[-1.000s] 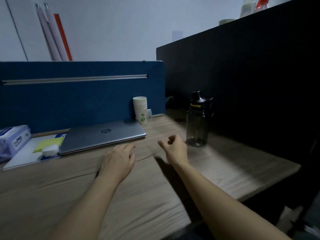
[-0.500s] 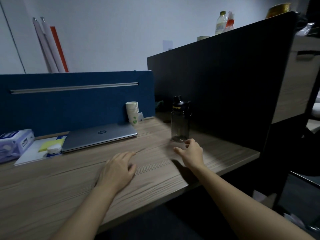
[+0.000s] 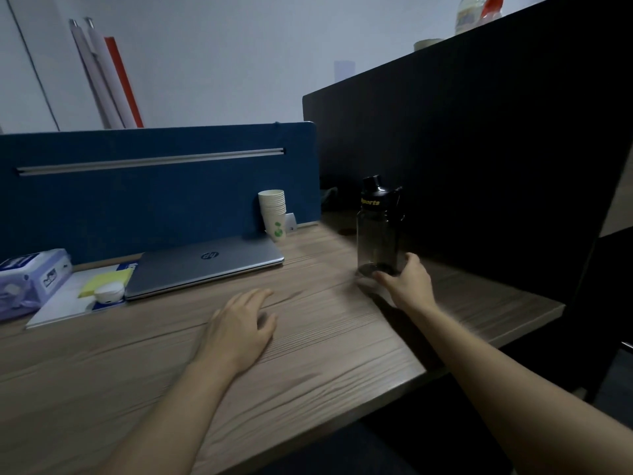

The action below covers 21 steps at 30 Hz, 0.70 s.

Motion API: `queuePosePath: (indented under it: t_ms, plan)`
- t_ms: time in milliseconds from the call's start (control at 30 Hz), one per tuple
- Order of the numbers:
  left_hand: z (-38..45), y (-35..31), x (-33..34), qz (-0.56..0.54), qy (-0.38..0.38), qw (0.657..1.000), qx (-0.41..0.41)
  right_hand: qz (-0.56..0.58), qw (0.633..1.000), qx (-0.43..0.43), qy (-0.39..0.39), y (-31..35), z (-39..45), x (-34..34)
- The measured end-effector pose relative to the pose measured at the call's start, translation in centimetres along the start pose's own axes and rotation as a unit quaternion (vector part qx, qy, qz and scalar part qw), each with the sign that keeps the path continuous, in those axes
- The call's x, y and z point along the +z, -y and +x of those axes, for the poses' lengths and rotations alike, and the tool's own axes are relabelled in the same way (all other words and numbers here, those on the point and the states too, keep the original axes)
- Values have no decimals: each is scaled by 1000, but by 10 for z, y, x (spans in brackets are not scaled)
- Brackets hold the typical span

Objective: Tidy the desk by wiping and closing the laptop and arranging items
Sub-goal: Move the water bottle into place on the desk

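Note:
A closed silver laptop (image 3: 205, 265) lies flat on the wooden desk (image 3: 325, 354) against the blue partition. A dark see-through water bottle (image 3: 378, 228) with a black cap stands upright at the right. My right hand (image 3: 406, 281) wraps around the bottle's base, fingers on its near and right side. My left hand (image 3: 241, 325) rests palm down on the desk in front of the laptop, fingers apart, holding nothing.
A stack of paper cups (image 3: 273, 214) stands behind the laptop's right corner. Left of the laptop are a yellow sticky pad (image 3: 106, 282), a small white round case (image 3: 109, 292), white paper (image 3: 58, 305) and a pack of wipes (image 3: 25, 281). A dark partition (image 3: 479, 159) walls the right side.
My right hand moved forward and right from the open desk to the bottle's base and closed around it. My left hand stayed flat on the desk.

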<state>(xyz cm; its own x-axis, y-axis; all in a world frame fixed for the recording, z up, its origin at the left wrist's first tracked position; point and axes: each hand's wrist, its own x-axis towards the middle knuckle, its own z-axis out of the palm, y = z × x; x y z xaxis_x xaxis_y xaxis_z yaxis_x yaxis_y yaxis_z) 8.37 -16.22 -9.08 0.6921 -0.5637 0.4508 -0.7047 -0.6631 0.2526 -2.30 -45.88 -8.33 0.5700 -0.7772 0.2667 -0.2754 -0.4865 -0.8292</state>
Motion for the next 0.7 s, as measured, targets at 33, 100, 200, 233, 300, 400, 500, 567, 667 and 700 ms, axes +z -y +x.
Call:
queuePosePath:
  t_ms: [33,100,200,233,300,400,500,567,667,700]
  plan:
    - [4,2,1,1,0,1000,-3,1,1000,-1,3,0,4,1]
    - [13,11,4,4,0,1000,-8,3,1000,-3,18,1,12,4]
    - [31,28,7,9,-1,1000,-22,4,999,-10,30,2,22,11]
    - [37,34,8,13,0,1000,-29,4,999,-13,31,2,25,14]
    - [50,46,12,22,0,999,-36,10,999,-22,41,3,32,20]
    - [68,62,17,26,-1,999,-39,13,998,-34,53,6,41,32]
    - [85,74,21,35,-8,999,-39,15,998,-39,57,12,52,49]
    - [93,81,22,40,-9,998,-43,13,997,-41,59,17,61,62]
    - [105,88,25,46,-12,998,-45,10,997,-47,67,26,76,85]
    - [108,90,26,46,-14,998,-45,10,996,-50,70,30,80,94]
